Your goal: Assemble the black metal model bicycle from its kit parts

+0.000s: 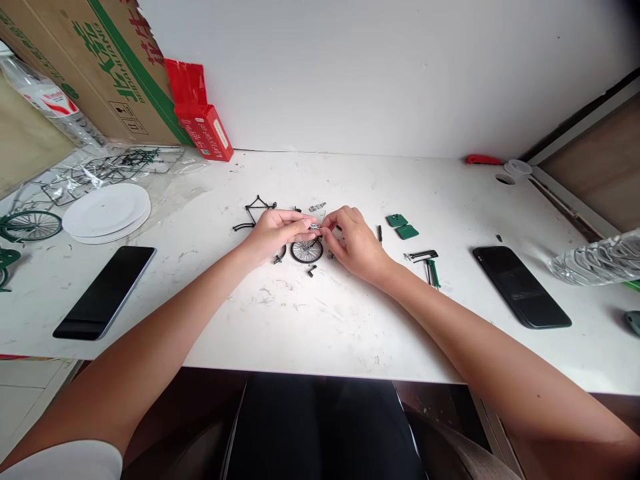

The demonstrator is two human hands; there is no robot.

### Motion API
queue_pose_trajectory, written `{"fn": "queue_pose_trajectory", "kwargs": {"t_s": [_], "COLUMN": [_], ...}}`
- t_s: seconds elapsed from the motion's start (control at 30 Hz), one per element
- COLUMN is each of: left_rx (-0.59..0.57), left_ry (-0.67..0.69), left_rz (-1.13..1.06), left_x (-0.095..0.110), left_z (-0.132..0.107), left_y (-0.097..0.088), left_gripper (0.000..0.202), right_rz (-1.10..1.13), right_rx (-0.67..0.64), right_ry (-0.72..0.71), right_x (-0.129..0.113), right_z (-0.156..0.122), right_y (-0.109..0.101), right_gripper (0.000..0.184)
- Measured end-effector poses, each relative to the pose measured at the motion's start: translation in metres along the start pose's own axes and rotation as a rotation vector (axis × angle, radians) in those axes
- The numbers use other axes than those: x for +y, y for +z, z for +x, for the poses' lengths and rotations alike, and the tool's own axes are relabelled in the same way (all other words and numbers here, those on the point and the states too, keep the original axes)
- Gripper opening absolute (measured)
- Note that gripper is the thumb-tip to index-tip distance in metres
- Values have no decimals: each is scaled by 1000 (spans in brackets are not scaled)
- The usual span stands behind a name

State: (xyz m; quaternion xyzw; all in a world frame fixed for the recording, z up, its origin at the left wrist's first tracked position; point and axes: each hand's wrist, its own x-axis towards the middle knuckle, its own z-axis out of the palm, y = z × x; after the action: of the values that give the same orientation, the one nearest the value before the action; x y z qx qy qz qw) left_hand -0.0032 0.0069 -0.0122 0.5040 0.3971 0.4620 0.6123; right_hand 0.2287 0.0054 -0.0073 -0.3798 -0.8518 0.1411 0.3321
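Observation:
My left hand (pixel 276 232) and my right hand (pixel 353 241) meet over the middle of the white table (pixel 310 320), both pinching one small silver metal part (pixel 315 227) between their fingertips. Just below them lies a small spoked model wheel (pixel 307 251). A black wire model bicycle frame (pixel 254 215) rests left of my left hand. Tiny black pieces (pixel 312 270) are scattered near the wheel. Two green flat parts (pixel 401 226) and a black and green tool (pixel 428 263) lie right of my right hand.
A dark phone (pixel 106 291) lies at left, another phone (pixel 521 286) at right. White plates (pixel 107 212), plastic bags with parts (pixel 95 171), a cardboard box (pixel 95 67) and a red carton (pixel 203 123) sit at back left. A plastic bottle (pixel 597 259) lies at right.

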Motion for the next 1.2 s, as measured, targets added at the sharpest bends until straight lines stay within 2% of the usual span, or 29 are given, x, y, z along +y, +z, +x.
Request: {"fn": "queue_pose_trajectory", "kwargs": {"t_s": [0.27,0.47,0.6,0.8,1.2], "left_rx": [1,16,-23,-73,-57], "left_ry": [-5,32,17,30,23], "left_rz": [4,11,1,-40,-80], "left_x": [0,-3,-2,5,7], "left_z": [-2,-2,-2,-3,-5], "left_y": [3,4,4,5,7], "left_gripper": [30,34,33,27,21], "right_rz": [72,138,157,143,271], "right_rx": [68,82,66,116,178], "right_ry": [83,119,131,146,216], "right_x": [-2,2,1,-4,4], "right_z": [0,0,-1,-1,-2], "right_y": [4,7,7,6,12], "right_gripper": [29,27,26,20,15]}}
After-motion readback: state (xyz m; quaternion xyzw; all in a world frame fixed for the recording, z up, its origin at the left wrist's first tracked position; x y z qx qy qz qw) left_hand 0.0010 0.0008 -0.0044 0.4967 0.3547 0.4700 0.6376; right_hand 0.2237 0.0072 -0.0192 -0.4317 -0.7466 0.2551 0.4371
